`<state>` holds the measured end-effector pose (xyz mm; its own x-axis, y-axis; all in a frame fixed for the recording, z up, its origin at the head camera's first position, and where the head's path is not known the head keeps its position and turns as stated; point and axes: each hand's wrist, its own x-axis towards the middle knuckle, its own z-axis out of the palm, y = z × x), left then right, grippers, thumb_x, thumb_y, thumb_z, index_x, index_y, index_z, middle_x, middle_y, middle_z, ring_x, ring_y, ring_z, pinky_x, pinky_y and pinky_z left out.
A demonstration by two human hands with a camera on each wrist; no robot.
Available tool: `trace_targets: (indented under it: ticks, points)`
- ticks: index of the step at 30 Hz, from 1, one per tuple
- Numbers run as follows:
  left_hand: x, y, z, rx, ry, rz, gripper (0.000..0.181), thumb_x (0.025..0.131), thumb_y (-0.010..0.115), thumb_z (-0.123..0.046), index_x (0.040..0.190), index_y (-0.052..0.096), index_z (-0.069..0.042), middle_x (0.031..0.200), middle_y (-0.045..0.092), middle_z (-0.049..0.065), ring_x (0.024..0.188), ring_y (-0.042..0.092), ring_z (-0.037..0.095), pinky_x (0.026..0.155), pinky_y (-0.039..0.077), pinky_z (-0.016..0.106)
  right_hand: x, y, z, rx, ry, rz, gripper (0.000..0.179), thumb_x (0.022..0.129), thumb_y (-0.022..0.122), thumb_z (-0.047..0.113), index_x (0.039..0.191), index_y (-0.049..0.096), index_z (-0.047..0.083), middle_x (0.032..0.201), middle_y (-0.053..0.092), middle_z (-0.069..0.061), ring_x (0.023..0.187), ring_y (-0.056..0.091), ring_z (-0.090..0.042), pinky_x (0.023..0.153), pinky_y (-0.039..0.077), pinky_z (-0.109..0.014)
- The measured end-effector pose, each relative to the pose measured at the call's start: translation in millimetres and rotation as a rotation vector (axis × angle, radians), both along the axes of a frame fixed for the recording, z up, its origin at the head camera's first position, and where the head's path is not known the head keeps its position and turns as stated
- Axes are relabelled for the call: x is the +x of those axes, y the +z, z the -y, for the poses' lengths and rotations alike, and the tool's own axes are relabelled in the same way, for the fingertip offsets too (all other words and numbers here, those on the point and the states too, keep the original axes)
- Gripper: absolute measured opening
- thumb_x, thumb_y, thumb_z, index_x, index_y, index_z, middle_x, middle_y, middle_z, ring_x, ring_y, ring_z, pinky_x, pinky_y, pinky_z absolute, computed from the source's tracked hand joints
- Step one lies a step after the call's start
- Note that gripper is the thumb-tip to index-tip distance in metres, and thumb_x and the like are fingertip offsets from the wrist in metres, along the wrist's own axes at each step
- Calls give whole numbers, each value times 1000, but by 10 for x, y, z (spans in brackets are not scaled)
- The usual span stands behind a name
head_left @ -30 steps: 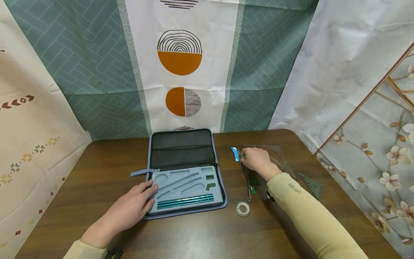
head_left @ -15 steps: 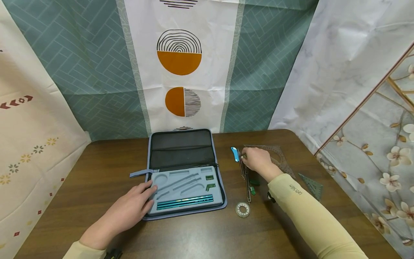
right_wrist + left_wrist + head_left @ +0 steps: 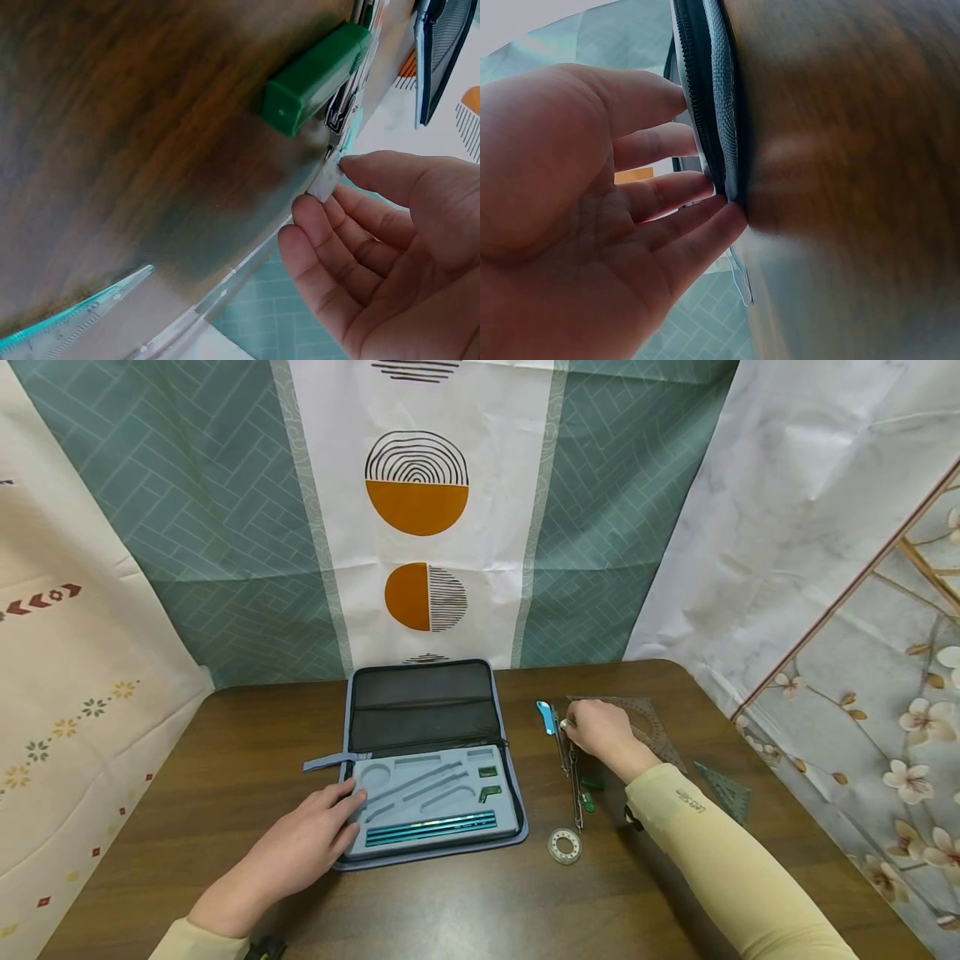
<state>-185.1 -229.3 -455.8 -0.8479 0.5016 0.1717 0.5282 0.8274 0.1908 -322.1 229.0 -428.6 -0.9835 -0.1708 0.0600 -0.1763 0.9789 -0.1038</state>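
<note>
My left hand [image 3: 318,831] rests on the left edge of an unzipped blue stationery case [image 3: 347,693], its relaxed fingers touching the rim. A light grey moulded tray [image 3: 442,762] in the case has several teal pencils [image 3: 431,828] and two small dark green pieces [image 3: 488,793] in it. Over to the right, my right hand [image 3: 600,731] pinches a small whitish eraser [image 3: 325,178] between thumb and fingers, low at the table. Metal compasses [image 3: 576,793] and a blue-handled tool [image 3: 545,718] lie beside those fingers. A green plastic box [image 3: 319,79] is close by in the right wrist view.
A clear protractor plate [image 3: 652,727] lies partly behind my right hand, with a set square [image 3: 723,789] farther right. A roll of tape [image 3: 564,846] and a small green piece [image 3: 587,802] are at the compasses' near end. Curtains [image 3: 247,527] hang behind the table.
My right fingers have shifted very slightly, and the whitish eraser shows more clearly at their tips. The left hand and the case stay in place.
</note>
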Motion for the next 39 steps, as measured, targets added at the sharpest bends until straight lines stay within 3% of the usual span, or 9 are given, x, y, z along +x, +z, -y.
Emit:
trace_targets:
  ticks: [4,12,20,26,39]
  points:
    - [4,-1,3,3,1,-6,43,105,77,-17,144,71,1,152,60,28,136,61,47,100,59,58,15,13,9,-9,12,-37,17,107,72,18,115,83,7,101,79,-9,72,68,-24,68,59,-48]
    - [0,2,6,-4,4,1,44,105,77,-17,144,71,0,152,60,27,136,62,47,101,59,58,27,11,86,-4,64,-155,18,104,77,19,116,83,6,105,79,-12,85,76,-32,72,63,-52]
    - [1,-3,9,-1,5,-23,44,104,78,-17,144,71,1,152,61,27,135,62,46,101,59,58,107,62,226,-33,111,-187,15,104,77,18,114,83,8,100,75,-6,76,69,-21,67,60,-44]
    - [-1,2,3,-6,2,-5,44,105,77,-18,145,70,0,153,60,27,135,62,47,101,59,59,118,63,331,-66,222,-189,13,104,78,17,113,83,10,101,74,-2,85,72,-20,74,62,-43]
    - [-5,11,-7,-7,-7,-4,45,105,77,-18,146,69,1,154,60,28,135,62,48,102,58,60,185,53,558,-133,423,-178,8,102,79,12,110,82,12,98,71,2,82,65,-13,73,58,-35]
